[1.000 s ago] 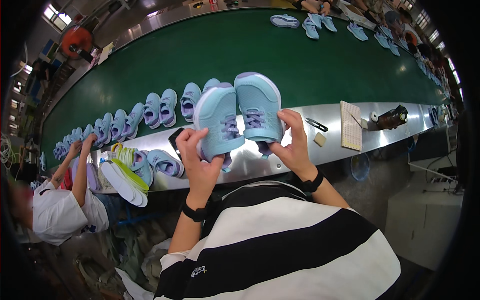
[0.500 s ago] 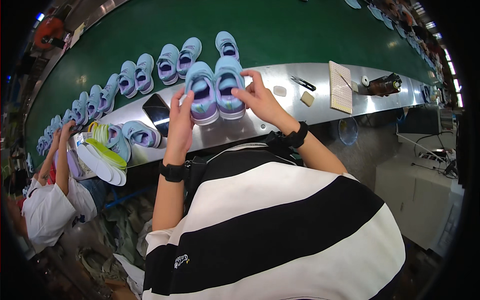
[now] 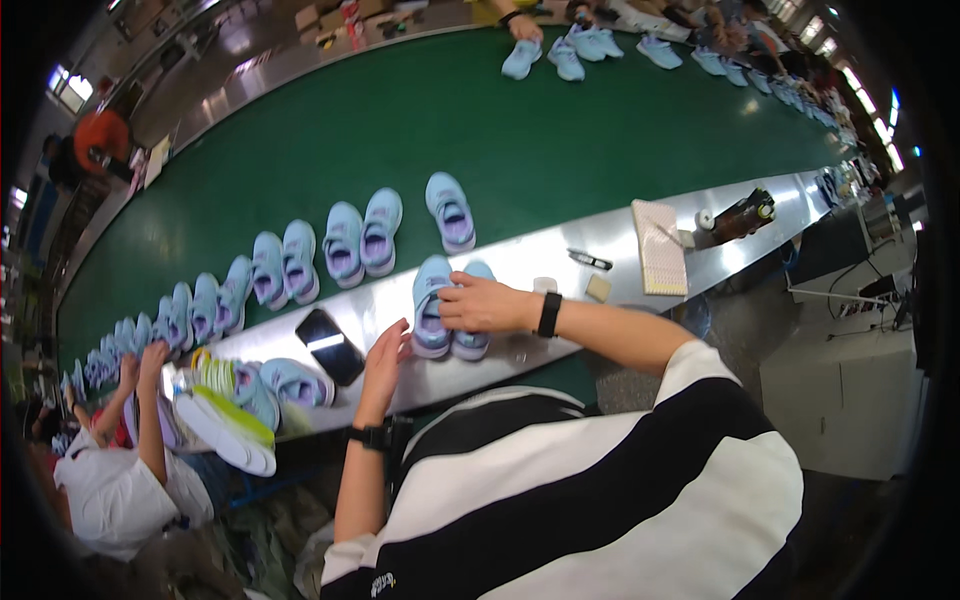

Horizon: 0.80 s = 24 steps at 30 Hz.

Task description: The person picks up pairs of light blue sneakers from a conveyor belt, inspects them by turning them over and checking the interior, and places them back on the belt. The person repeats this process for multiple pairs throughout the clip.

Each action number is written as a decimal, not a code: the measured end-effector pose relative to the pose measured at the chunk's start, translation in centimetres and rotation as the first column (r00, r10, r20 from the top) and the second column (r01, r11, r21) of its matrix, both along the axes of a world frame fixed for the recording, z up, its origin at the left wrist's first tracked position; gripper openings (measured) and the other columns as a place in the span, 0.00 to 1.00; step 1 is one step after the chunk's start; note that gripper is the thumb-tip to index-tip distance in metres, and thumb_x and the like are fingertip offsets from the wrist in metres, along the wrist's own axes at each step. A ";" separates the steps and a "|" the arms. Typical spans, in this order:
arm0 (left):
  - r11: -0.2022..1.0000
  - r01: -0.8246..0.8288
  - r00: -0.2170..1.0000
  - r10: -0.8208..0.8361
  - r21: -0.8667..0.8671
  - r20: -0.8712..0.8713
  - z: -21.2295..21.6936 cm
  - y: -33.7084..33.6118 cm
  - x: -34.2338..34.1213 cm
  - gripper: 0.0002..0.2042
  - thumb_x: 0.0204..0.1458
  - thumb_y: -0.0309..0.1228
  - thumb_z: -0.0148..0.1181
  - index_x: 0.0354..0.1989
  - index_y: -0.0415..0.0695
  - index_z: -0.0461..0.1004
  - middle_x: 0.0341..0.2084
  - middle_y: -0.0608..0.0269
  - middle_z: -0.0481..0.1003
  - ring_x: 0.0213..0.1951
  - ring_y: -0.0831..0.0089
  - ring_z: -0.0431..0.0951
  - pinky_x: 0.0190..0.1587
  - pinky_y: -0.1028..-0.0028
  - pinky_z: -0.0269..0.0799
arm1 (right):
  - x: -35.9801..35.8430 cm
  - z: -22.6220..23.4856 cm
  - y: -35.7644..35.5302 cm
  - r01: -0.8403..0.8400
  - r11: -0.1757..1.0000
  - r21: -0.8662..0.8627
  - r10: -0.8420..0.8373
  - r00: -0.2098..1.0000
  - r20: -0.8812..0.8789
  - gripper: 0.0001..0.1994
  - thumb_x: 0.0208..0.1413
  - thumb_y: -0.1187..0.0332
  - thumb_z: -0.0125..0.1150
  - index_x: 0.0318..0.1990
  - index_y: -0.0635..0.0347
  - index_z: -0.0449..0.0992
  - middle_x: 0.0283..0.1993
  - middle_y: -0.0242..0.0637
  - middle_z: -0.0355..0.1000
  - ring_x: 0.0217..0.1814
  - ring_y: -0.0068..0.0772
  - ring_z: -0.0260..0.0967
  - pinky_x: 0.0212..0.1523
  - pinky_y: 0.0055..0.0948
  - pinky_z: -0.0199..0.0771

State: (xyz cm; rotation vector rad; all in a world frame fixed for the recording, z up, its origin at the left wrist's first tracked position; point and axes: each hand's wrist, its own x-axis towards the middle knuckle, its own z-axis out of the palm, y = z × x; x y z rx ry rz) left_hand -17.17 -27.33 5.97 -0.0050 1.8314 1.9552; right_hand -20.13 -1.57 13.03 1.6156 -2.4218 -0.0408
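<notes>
The pair of light blue shoes [image 3: 450, 308] is set side by side on the steel shelf [image 3: 620, 250], right at its near edge, and that edge is where trouble could be judged to lie: a small tug toward the body and the heels could be tipped off the shelf. The right hand [image 3: 480, 302] is laid over the tops of both shoes, fingers curled down across the laces, a narrow clasp holding the two together from above. The left hand [image 3: 385, 358] is held open just beside the pair, on the side away from the right wrist, fingers spread and nothing gripped; whether its fingertips are touching the nearer shoe cannot be told. A black phone [image 3: 331, 345] is lying beyond the left hand, near enough to be knocked if that hand is swept outward. Ahead of the clasp, on the green belt [image 3: 560, 130], a single blue shoe [image 3: 450, 210] is resting, well apart.
</notes>
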 end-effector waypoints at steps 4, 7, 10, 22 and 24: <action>0.983 -0.163 0.987 0.163 -0.086 -0.010 0.2 -1.8 -1.1 0.21 0.67 0.41 0.45 0.57 0.37 0.70 0.50 0.57 0.74 0.48 0.71 0.75 0.50 0.72 0.71 | 0.5 3.2 1.9 0.315 0.852 -0.419 -0.269 0.949 0.167 0.14 0.42 0.64 0.69 0.36 0.53 0.73 0.36 0.32 0.69 0.42 0.32 0.67 0.54 0.38 0.60; 0.981 -0.151 0.988 0.154 -0.119 0.014 -0.7 -2.7 -1.7 0.16 0.66 0.37 0.48 0.52 0.38 0.73 0.42 0.62 0.78 0.39 0.78 0.75 0.43 0.78 0.72 | -2.3 5.3 3.9 0.583 0.643 -0.497 -0.479 0.812 0.333 0.11 0.40 0.63 0.68 0.29 0.56 0.74 0.27 0.35 0.70 0.32 0.37 0.69 0.47 0.36 0.63; 0.987 -0.093 0.996 0.094 -0.132 0.002 -1.3 -2.7 -2.9 0.15 0.65 0.34 0.50 0.54 0.37 0.72 0.42 0.61 0.78 0.40 0.77 0.77 0.41 0.78 0.73 | -10.9 9.4 8.2 0.662 0.336 -0.670 -0.501 0.728 0.468 0.10 0.40 0.64 0.68 0.21 0.61 0.77 0.21 0.42 0.73 0.20 0.42 0.70 0.21 0.33 0.67; 0.732 -0.300 0.761 -0.203 -0.612 -0.616 1.0 0.5 -16.9 0.18 0.53 0.29 0.60 0.52 0.36 0.73 0.34 0.48 0.79 0.34 0.54 0.79 0.39 0.62 0.75 | -23.6 8.5 14.3 0.744 0.358 -0.564 -0.631 0.638 0.442 0.20 0.47 0.54 0.71 0.42 0.59 0.79 0.31 0.40 0.78 0.34 0.36 0.76 0.35 0.33 0.75; 0.609 -0.290 0.765 -0.316 -0.738 -0.562 0.7 1.3 -18.8 0.20 0.51 0.31 0.62 0.52 0.37 0.72 0.31 0.48 0.79 0.35 0.51 0.79 0.38 0.60 0.75 | -19.4 0.9 11.3 0.920 0.383 -0.080 -0.547 0.296 0.783 0.35 0.46 0.51 0.71 0.58 0.65 0.71 0.41 0.43 0.77 0.38 0.36 0.75 0.40 0.32 0.76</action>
